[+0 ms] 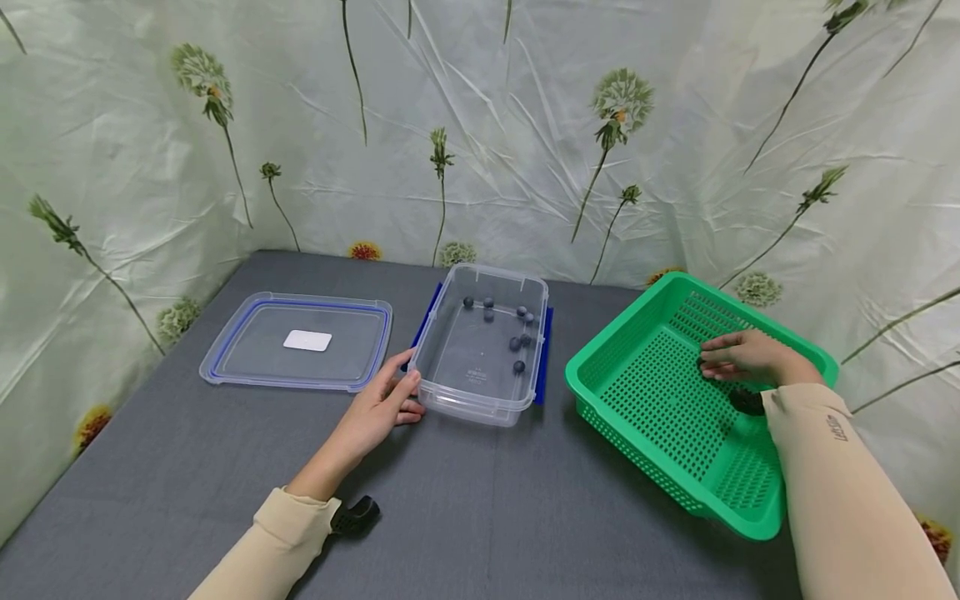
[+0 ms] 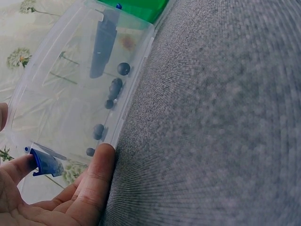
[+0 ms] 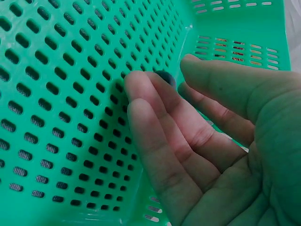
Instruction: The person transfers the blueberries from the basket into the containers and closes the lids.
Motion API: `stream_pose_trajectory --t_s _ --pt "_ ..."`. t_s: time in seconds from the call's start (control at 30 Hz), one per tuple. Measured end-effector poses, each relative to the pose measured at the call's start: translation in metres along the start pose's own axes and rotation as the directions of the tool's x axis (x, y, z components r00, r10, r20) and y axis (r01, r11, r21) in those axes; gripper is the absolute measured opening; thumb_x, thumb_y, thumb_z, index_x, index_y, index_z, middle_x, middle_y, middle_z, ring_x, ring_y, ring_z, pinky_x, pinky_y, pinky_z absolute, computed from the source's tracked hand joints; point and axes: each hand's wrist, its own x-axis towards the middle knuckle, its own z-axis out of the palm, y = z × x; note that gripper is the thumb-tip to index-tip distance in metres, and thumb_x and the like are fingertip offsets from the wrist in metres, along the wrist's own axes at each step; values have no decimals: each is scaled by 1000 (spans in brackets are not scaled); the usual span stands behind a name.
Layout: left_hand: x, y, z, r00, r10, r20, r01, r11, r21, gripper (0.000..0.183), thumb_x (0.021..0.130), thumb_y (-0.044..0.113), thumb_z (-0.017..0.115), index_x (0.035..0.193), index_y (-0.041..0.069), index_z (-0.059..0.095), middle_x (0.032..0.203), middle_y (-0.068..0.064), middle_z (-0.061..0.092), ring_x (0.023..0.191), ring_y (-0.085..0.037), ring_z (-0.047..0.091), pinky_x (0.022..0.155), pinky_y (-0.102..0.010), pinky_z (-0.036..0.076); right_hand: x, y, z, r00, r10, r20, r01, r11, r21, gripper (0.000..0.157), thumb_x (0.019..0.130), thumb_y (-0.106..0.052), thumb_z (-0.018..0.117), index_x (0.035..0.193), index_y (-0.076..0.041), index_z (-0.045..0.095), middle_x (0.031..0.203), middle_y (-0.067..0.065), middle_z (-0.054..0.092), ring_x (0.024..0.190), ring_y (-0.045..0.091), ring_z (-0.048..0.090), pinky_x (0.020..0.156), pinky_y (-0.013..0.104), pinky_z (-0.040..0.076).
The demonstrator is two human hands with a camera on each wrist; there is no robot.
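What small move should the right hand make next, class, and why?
Probably pinch the dark ball with the right hand: it shows beside the fingertips in the green basket, while similar balls sit in the clear container the left hand holds.

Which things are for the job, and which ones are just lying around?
Probably for the job:
green basket, with the right grip reaching in
clear box, held by the left grip
dark balls in the box

Seemingly just there:
blue-edged lid, maybe for later
flowery cloth behind

One lid (image 1: 251,354), one box (image 1: 461,362), one basket (image 1: 652,408), about nine dark balls (image 1: 519,367).
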Motion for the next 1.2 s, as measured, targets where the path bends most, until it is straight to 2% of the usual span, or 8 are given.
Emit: stream_pose_trajectory --t_s 0.57,0.93,1.2 --pt "0 1 0 1000 -8 -6 8 1000 8 60 116 40 49 169 21 30 138 -31 58 102 -28 76 90 -35 66 -4 -9 8 1000 6 -23 -8 995 -96 50 114 -6 47 152 25 35 105 0 76 92 5 75 87 28 64" --pt "1 0 1 1000 -6 -10 6 1000 -5 58 116 37 49 169 19 31 136 -32 57 102 -28 77 89 -33 66 -1 -7 4 1000 22 -21 -23 997 -68 41 111 -3 56 145 20 49 98 -1 77 89 6 76 83 26 64" --pt "0 1 1 1000 -1 -7 1 1000 -4 59 116 37 49 169 19 30 137 -32 57 102 -28 77 88 -33 66 1 -9 3 999 26 -19 -26 999 -44 50 111 -7 57 152 18 42 99 -1 78 90 7 76 84 26 64"
